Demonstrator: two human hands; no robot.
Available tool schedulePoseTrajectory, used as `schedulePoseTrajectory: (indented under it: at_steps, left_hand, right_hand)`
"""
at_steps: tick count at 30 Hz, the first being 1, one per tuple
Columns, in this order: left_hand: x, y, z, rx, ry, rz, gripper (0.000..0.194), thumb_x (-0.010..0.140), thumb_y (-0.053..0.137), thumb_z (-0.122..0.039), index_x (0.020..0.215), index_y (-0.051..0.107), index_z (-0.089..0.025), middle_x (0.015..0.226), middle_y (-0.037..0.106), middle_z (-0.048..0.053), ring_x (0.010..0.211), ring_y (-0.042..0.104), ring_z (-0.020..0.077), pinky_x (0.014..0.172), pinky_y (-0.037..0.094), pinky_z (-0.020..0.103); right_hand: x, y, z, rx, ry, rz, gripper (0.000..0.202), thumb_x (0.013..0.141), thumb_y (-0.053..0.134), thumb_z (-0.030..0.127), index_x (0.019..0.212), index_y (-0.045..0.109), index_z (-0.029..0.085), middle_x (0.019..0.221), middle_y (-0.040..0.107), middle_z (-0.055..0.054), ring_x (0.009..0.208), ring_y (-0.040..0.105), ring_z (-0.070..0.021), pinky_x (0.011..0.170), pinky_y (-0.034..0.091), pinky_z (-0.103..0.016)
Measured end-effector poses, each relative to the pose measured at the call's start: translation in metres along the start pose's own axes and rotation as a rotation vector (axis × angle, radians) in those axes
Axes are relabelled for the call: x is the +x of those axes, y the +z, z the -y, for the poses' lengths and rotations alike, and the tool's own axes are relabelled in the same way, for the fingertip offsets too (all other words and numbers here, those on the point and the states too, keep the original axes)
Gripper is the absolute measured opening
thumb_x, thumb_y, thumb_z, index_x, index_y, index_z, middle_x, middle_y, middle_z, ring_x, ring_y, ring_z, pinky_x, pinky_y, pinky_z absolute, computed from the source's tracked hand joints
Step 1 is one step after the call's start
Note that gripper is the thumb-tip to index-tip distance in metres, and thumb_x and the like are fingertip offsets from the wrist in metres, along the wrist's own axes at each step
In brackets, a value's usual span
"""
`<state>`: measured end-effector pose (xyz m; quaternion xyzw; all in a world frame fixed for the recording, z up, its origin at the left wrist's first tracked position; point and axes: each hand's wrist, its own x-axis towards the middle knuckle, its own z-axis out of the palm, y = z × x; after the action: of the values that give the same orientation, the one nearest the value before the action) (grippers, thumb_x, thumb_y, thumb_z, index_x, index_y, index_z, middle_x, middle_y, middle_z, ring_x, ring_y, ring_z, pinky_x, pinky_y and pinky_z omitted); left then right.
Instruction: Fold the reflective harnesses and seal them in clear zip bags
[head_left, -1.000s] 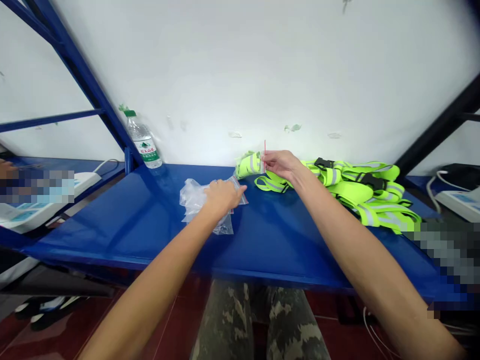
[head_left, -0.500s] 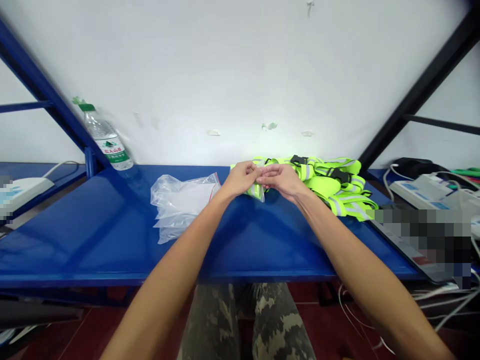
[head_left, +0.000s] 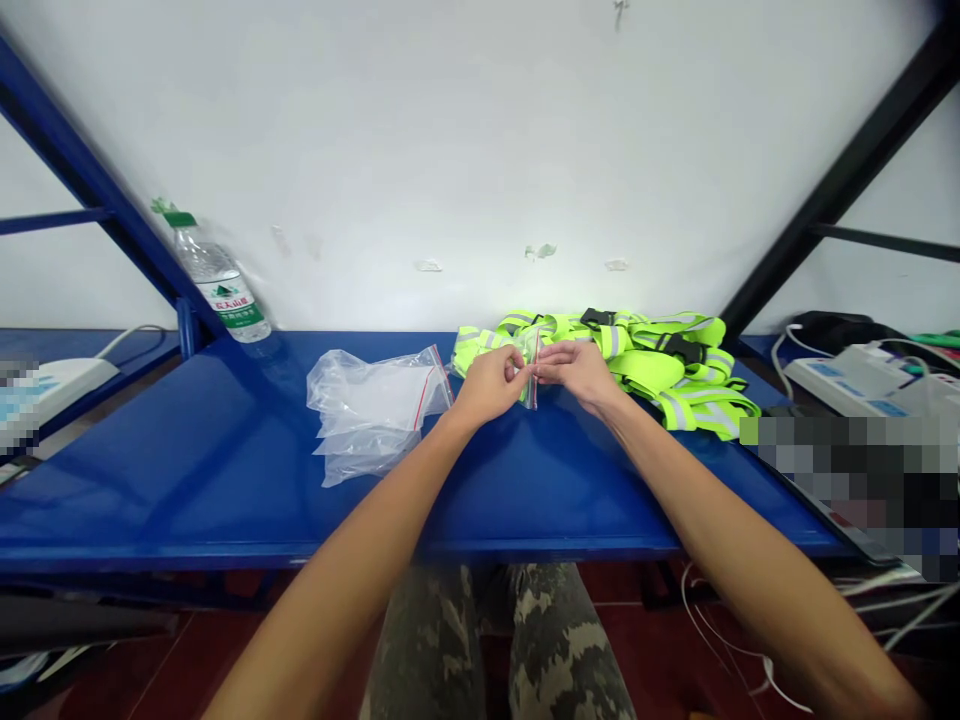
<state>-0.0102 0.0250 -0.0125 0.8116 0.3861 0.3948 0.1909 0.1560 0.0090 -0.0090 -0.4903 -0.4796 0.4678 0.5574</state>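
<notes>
Between my hands is a clear zip bag (head_left: pixel 532 393) with a red line along its opening edge, which faces right. My left hand (head_left: pixel 493 382) pinches the bag from the left, close to that edge. The fingers of my right hand (head_left: pixel 579 372) are pressed together on the red-lined edge from the other side. What lies inside the bag is mostly covered by my fingers. Right behind and to the right of my hands is a heap of fluorescent yellow reflective straps (head_left: pixel 645 375) with grey stripes and black buckles.
A stack of clear zip bags (head_left: pixel 375 400) lies left of my hands on the blue table (head_left: pixel 187 480). A water bottle (head_left: pixel 225 285) leans by the wall at the back left. Power strips (head_left: pixel 851 385) and cables are at the right, near a blurred-out dark flat object.
My hands have shifted slightly lower and right along the bag. Its red-lined edge now shows upright between my fingers, and more of the straps behind is visible.
</notes>
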Motion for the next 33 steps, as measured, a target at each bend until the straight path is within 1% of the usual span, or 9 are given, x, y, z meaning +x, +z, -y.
schedulePoseTrajectory:
  at_steps: [6,12,18,23,25,27,29,30,33]
  left_hand:
    - [-0.004,0.001,-0.002,0.095,0.063,0.045,0.030,0.075,0.074,-0.042,0.068,0.057,-0.018,0.064,0.055,-0.002,0.059,0.048,0.0120,0.057,0.032,0.025]
    - [-0.004,0.000,-0.011,-0.063,0.124,0.053,0.018,0.086,0.057,-0.027,0.072,0.062,-0.017,0.064,0.054,-0.002,0.058,0.045,0.0104,0.056,0.032,0.025]
    - [-0.004,-0.002,-0.027,-0.135,0.047,-0.045,0.024,0.087,0.052,-0.031,0.067,0.055,-0.018,0.059,0.042,-0.004,0.057,0.038,0.0105,0.055,0.029,0.024]
    - [-0.004,-0.006,-0.034,-0.056,-0.051,-0.355,0.026,0.084,0.050,-0.027,0.061,0.042,-0.020,0.058,0.039,-0.004,0.057,0.038,0.0107,0.057,0.031,0.025]
    - [-0.005,-0.003,-0.037,-0.042,-0.039,-0.348,0.026,0.085,0.051,-0.028,0.061,0.042,-0.020,0.058,0.040,-0.004,0.056,0.038,0.0106,0.058,0.032,0.025]
    - [-0.006,0.004,-0.040,-0.053,-0.007,-0.311,0.026,0.087,0.050,-0.028,0.064,0.042,-0.020,0.059,0.042,-0.004,0.056,0.039,0.0106,0.059,0.033,0.026]
    - [-0.008,0.010,-0.043,-0.066,0.033,-0.299,0.025,0.090,0.047,-0.028,0.066,0.042,-0.020,0.061,0.043,-0.003,0.058,0.041,0.0113,0.060,0.034,0.026]
    - [-0.009,0.012,-0.044,-0.063,0.060,-0.286,0.025,0.091,0.046,-0.028,0.068,0.043,-0.020,0.062,0.044,-0.003,0.060,0.042,0.0120,0.062,0.035,0.026]
    - [-0.012,0.015,-0.046,0.030,0.176,-0.158,0.022,0.090,0.049,-0.026,0.069,0.049,-0.020,0.070,0.052,0.001,0.073,0.049,0.0155,0.072,0.040,0.029]
  right_hand:
    - [0.000,0.000,-0.001,0.112,0.042,0.067,0.043,0.039,0.093,0.019,0.073,0.069,0.013,0.065,0.071,-0.004,0.060,0.066,-0.0140,0.057,0.053,-0.023]
    - [-0.003,-0.009,0.008,0.250,0.051,0.131,0.042,0.038,0.095,0.024,0.070,0.070,0.015,0.069,0.072,-0.004,0.063,0.067,-0.0136,0.066,0.055,-0.027]
    - [-0.004,-0.013,0.016,0.285,-0.006,0.092,0.038,0.041,0.094,0.026,0.069,0.071,0.017,0.069,0.071,-0.002,0.065,0.064,-0.0131,0.067,0.054,-0.029]
    - [-0.005,-0.026,0.017,-0.013,-0.146,-0.139,0.030,0.052,0.085,0.028,0.074,0.067,0.017,0.062,0.062,0.000,0.058,0.057,-0.0139,0.063,0.052,-0.033]
    - [-0.009,-0.027,0.017,-0.261,-0.332,-0.234,0.023,0.061,0.077,0.028,0.079,0.065,0.019,0.074,0.065,-0.004,0.070,0.061,-0.0183,0.069,0.053,-0.035]
    - [-0.015,-0.023,0.016,-0.520,-0.562,-0.254,0.015,0.068,0.072,0.027,0.080,0.067,0.021,0.103,0.067,-0.010,0.100,0.061,-0.0249,0.087,0.051,-0.041]
    - [-0.019,-0.019,0.015,-0.678,-0.662,-0.191,0.012,0.071,0.071,0.027,0.081,0.070,0.021,0.126,0.060,-0.011,0.123,0.052,-0.0288,0.104,0.042,-0.044]
    - [-0.019,-0.017,0.014,-0.700,-0.636,-0.124,0.011,0.073,0.070,0.029,0.080,0.071,0.021,0.127,0.060,-0.011,0.125,0.051,-0.0295,0.107,0.039,-0.045]
    - [-0.017,-0.018,0.009,-0.617,-0.458,0.135,0.010,0.075,0.065,0.027,0.072,0.070,0.019,0.103,0.069,-0.008,0.107,0.060,-0.0267,0.103,0.042,-0.044]
